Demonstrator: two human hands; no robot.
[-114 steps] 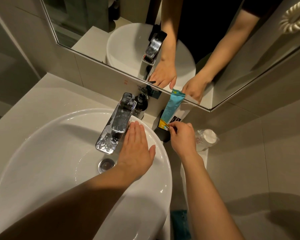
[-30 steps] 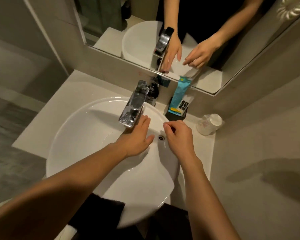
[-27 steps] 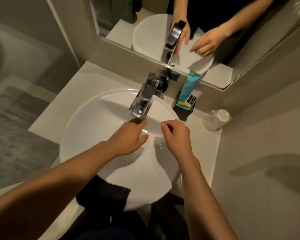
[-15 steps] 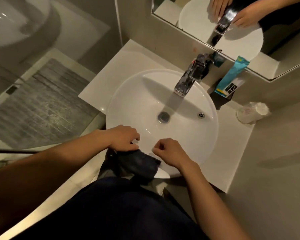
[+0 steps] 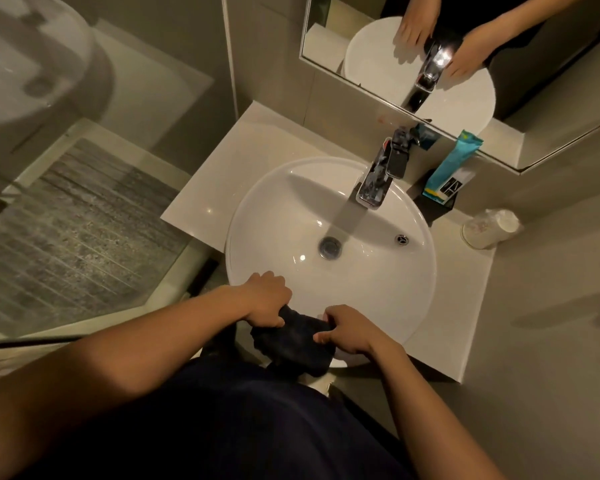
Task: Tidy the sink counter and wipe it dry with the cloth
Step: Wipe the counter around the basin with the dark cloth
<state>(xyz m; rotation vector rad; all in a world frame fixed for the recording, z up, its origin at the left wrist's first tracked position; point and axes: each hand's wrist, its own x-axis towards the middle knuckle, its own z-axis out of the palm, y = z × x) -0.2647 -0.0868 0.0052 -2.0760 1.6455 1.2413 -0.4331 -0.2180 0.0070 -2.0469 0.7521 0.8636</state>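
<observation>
A dark cloth (image 5: 293,339) hangs over the near rim of the round white basin (image 5: 378,282). My left hand (image 5: 265,299) grips its left end and my right hand (image 5: 349,329) grips its right end, both just above the rim. The pale counter (image 5: 257,161) runs around the basin. Behind the basin, a teal tube (image 5: 452,162) leans on the mirror in a black holder (image 5: 430,204). A clear plastic cup (image 5: 489,228) lies on its side at the counter's right.
A chrome tap (image 5: 378,174) juts over the basin, with a dark bottle behind it. The mirror (image 5: 465,46) hangs above the counter. A glass shower screen and a grey floor mat (image 5: 73,230) lie to the left. A tiled wall closes the right side.
Both hands drew back from the tap and the tube to the basin's near rim and took hold of the dark cloth. The view pulled back and tilted down.
</observation>
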